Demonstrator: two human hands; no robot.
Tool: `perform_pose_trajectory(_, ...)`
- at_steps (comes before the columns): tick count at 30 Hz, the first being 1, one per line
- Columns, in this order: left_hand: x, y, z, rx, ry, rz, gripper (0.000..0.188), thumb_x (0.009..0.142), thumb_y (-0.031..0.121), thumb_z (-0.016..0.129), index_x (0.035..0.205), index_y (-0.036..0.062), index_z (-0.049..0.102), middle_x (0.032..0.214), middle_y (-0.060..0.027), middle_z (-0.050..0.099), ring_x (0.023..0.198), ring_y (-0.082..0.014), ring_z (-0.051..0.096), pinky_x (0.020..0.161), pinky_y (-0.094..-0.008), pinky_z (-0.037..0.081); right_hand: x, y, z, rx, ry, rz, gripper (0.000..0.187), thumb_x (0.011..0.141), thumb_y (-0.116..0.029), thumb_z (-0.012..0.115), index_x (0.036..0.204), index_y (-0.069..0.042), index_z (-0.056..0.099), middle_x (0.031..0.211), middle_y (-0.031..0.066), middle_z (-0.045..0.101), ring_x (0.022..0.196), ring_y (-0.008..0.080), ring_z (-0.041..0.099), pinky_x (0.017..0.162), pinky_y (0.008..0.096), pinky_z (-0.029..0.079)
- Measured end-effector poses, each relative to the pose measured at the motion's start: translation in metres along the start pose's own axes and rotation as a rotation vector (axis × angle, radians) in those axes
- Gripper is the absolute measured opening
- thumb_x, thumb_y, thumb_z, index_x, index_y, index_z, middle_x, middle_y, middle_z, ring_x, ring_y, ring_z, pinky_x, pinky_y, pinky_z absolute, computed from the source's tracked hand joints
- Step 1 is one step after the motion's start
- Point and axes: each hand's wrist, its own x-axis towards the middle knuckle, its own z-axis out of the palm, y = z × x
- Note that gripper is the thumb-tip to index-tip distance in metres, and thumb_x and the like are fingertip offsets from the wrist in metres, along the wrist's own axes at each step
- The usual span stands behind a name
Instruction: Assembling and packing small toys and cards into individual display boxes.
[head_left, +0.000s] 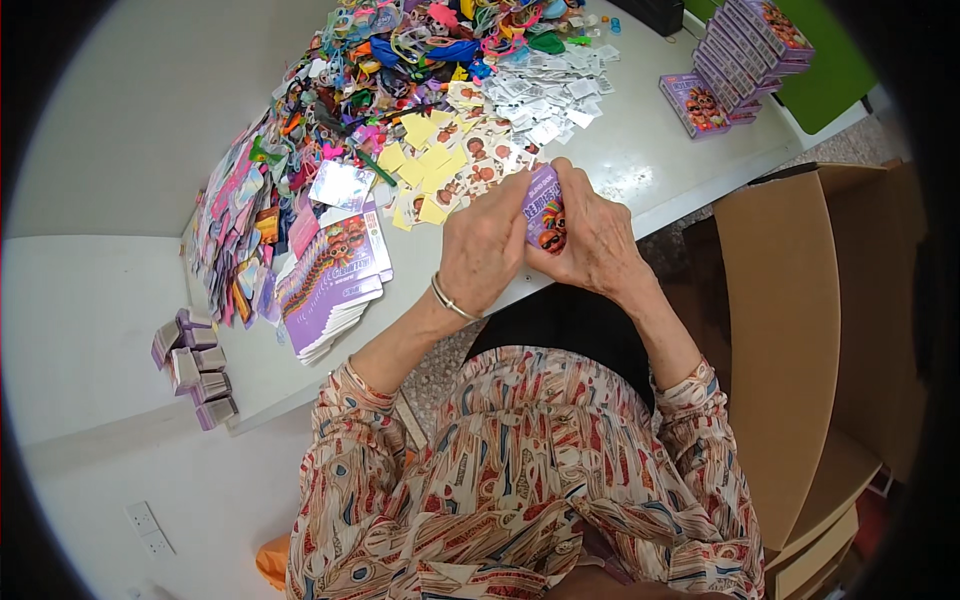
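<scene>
Between my two hands, just over the table's front edge, is a small purple printed box [546, 212]. My left hand [484, 240], with a bracelet at its wrist, closes on the box's left side. Around its right side wrap the fingers and thumb of my right hand [596, 232]. Much of the box is covered by the hands. Left of my left hand lies a fanned stack of flat purple cartons [335, 280]. Beyond my hands are scattered yellow paper squares [428, 165] and picture stickers [487, 160].
A heap of small colourful trinkets [370, 80] spreads over the far left table, beside white packets [550, 90]. Purple boxes [735, 60] stand stacked at the far right. Grey-and-purple bundles [197, 370] sit at the left edge. An open cardboard box [780, 340] stands at my right.
</scene>
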Motion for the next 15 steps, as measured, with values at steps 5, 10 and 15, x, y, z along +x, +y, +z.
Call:
perform_pose_trajectory(5, -0.007, 0.003, 0.012, 0.066, 0.075, 0.037, 0.037, 0.083, -0.004, 0.055, 0.120, 0.0001, 0.056, 0.096, -0.0231, 0.065, 0.077, -0.0319, 0.068, 0.066, -0.0353, 0.052, -0.001, 0.003, 0.000, -0.002, 0.037, -0.013, 0.077, 0.065, -0.025, 0.071, 0.127, 0.005, 0.036, 0.097, 0.0195, 0.056, 0.079, 0.0355, 0.063, 0.063, 0.0402, 0.053)
perform_pose_trajectory(10, 0.001, -0.021, 0.016, -0.577, 0.083, -0.204, 0.031, 0.089, 0.002, 0.057, 0.119, -0.0037, 0.055, 0.105, -0.0158, 0.067, 0.089, -0.0221, 0.068, 0.074, -0.0308, 0.053, 0.002, 0.006, -0.001, -0.005, 0.078, -0.029, 0.078, 0.065, -0.025, 0.072, 0.127, 0.005, 0.037, 0.098, 0.0196, 0.056, 0.079, 0.0354, 0.064, 0.063, 0.0400, 0.053)
perform_pose_trajectory(15, -0.001, -0.025, 0.014, -0.624, -0.034, -0.357, 0.024, 0.089, 0.005, 0.061, 0.112, -0.0028, 0.064, 0.099, -0.0128, 0.069, 0.086, -0.0139, 0.066, 0.075, -0.0243, 0.050, 0.003, 0.009, -0.007, 0.042, 0.082, 0.028, 0.084, 0.062, -0.026, 0.074, 0.131, 0.004, 0.035, 0.101, 0.0211, 0.058, 0.078, 0.0352, 0.065, 0.066, 0.0398, 0.054)
